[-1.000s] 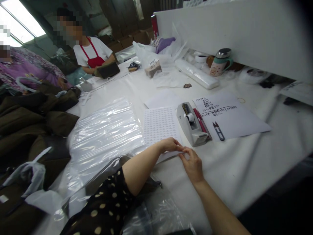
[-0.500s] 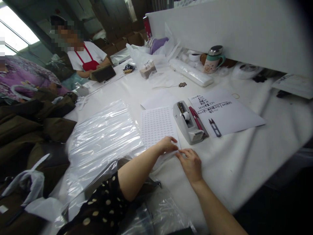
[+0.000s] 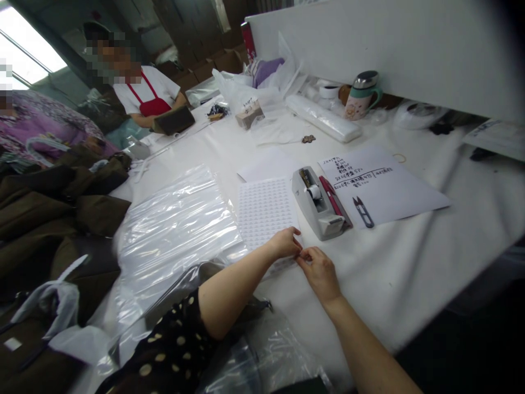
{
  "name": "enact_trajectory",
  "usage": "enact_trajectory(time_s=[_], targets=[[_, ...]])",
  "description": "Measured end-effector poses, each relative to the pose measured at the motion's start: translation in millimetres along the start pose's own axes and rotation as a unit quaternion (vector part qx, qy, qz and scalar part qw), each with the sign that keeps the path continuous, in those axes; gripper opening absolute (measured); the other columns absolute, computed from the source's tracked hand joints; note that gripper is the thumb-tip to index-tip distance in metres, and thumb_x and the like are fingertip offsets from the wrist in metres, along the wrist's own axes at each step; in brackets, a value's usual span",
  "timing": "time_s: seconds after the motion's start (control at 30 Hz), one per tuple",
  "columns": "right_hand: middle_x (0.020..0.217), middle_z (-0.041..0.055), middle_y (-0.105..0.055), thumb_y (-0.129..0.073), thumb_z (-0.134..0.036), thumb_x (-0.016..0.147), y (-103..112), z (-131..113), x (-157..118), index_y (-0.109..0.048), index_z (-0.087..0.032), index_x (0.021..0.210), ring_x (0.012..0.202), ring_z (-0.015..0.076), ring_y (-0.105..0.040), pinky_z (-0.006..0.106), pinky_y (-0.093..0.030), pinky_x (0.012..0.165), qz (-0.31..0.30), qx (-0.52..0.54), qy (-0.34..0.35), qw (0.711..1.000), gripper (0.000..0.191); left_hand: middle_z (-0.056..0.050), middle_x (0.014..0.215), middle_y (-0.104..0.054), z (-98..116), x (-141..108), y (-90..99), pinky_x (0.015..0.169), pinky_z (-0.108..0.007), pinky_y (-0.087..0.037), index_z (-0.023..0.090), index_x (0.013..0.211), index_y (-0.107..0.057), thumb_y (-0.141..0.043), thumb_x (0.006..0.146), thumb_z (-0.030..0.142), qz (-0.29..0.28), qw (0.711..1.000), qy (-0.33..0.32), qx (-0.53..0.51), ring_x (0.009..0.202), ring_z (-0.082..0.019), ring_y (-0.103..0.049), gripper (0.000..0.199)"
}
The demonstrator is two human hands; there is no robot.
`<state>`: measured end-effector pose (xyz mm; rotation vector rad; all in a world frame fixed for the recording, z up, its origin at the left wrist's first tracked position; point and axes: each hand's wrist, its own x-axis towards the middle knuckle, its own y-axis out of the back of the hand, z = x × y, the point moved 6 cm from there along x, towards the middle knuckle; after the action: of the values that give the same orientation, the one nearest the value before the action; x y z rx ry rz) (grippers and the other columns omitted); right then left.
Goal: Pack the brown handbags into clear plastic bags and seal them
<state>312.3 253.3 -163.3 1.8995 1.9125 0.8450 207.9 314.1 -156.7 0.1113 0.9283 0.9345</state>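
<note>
A white sheet printed with rows of small labels lies on the table, its near part covered by my left forearm. My left hand is closed on the sheet's near right corner, thumb and fingertips together. Touching it from the right, my right hand is pinched at the same corner. Whatever lies between the right fingertips is too small to make out. Just beyond the hands stands a grey tape dispenser, with a red pen-like item along its right side.
Clear plastic bags spread left of the sheet, beside dark brown bags. Thread snips rest on a handwritten paper. Behind are a mug and a plastic roll. Across the table, a person in a red apron holds a dark pouch.
My hands have drawn slightly closer together at the sheet's corner, their fingertips now meeting. The view has shifted a little; the objects on the table stay in place.
</note>
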Motion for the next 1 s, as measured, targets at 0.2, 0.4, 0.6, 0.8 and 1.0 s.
enact_trajectory(time_s=[0.2,0.4,0.6,0.8,1.0], targets=[[0.078,0.0038,-0.056,-0.054,-0.034,0.085,1.3,-1.5,-4.2,-0.055,-0.020,0.079,0.072,0.0193,-0.054,0.032,-0.043,0.066,0.029,0.010,0.005,1.000,0.016,-0.004,0.089,-0.068,-8.4,-1.1,0.8,0.069,-0.024,-0.049,0.015,0.115,-0.048,-0.064,0.063,0.013,0.002,1.000,0.010,-0.019,0.081,-0.017,-0.063,0.055],[0.081,0.0056,-0.060,-0.048,-0.042,0.088,1.0,-1.9,-6.6,-0.059,-0.020,0.083,0.078,0.0209,-0.056,0.034,-0.045,0.072,0.015,0.000,0.020,1.000,0.025,-0.006,0.096,-0.066,-13.4,0.0,0.8,0.066,-0.023,-0.049,0.014,0.116,-0.048,-0.064,0.067,0.021,0.001,0.998,0.025,-0.055,0.083,-0.017,-0.063,0.052],[0.076,0.0050,-0.058,-0.048,-0.043,0.087,0.9,-1.1,-3.7,-0.054,-0.020,0.076,0.074,0.0204,-0.055,0.033,-0.044,0.067,0.008,0.003,0.030,0.999,0.026,-0.005,0.091,-0.067,-13.9,-1.3,-3.4,0.062,-0.021,-0.048,0.014,0.116,-0.047,-0.065,0.064,0.012,-0.023,0.996,0.028,-0.078,0.080,-0.016,-0.063,0.056],[0.071,0.0023,-0.055,-0.050,-0.044,0.086,0.5,-0.7,-2.2,-0.049,-0.021,0.070,0.069,0.0182,-0.053,0.030,-0.042,0.063,-0.007,0.026,0.026,0.999,0.028,-0.005,0.091,-0.067,-15.1,0.2,-3.0,0.061,-0.022,-0.049,0.015,0.115,-0.048,-0.063,0.063,0.012,-0.023,0.996,0.038,-0.079,0.079,-0.016,-0.062,0.054],[0.071,0.0024,-0.054,-0.048,-0.045,0.087,2.9,-4.1,-7.6,-0.049,-0.021,0.072,0.068,0.0181,-0.052,0.030,-0.042,0.062,0.026,0.012,0.028,0.999,0.028,-0.004,0.090,-0.068,-17.8,0.6,-3.3,0.062,-0.021,-0.049,0.016,0.118,-0.045,-0.064,0.061,0.008,-0.031,0.995,0.037,-0.088,0.076,-0.015,-0.063,0.060]])
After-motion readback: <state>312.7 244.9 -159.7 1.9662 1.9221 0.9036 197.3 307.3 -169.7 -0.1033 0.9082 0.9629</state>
